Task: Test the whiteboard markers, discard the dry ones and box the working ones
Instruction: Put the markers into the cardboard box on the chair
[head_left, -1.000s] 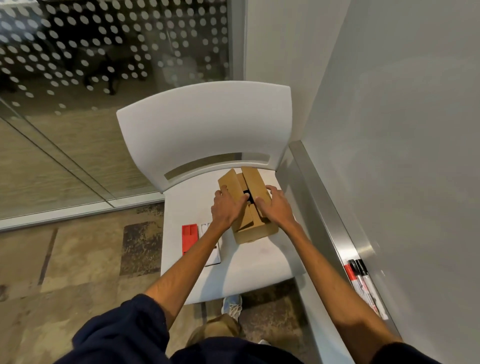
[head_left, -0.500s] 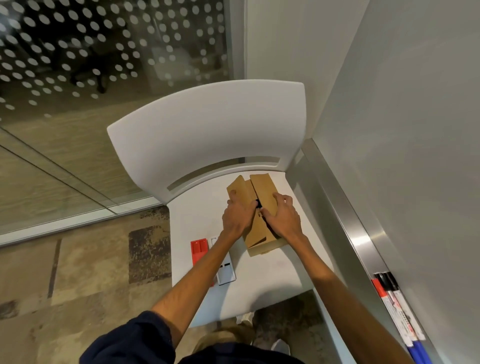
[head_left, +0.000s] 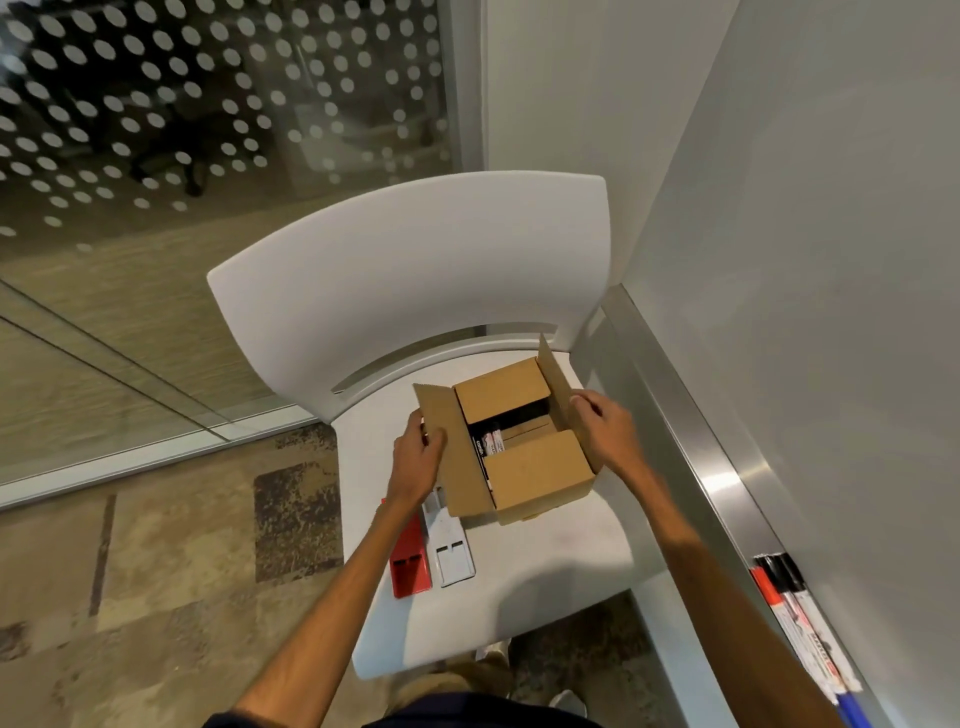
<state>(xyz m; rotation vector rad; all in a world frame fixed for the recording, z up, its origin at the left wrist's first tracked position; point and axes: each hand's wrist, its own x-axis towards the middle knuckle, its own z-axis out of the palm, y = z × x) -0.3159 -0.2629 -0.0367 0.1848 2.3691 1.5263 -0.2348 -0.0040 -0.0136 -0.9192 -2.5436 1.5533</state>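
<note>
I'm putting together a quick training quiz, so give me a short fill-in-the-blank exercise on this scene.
1. The cardboard box sits on a white ____.
2. The left hand holds the box's left ____.
3. Beside the red tray lies a ____ tray.
4. The loose markers lie on the ledge at the person's ____.

Missing words: chair; flap; white; right

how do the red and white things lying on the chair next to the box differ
The red piece is bright red; the white piece is white. The red piece lies nearer the seat's left edge; the white piece lies between it and the cardboard box. The left forearm covers the red piece's far end, while the white piece's far end reaches the box. Both are flat, oblong, side by side on the chair.
</note>
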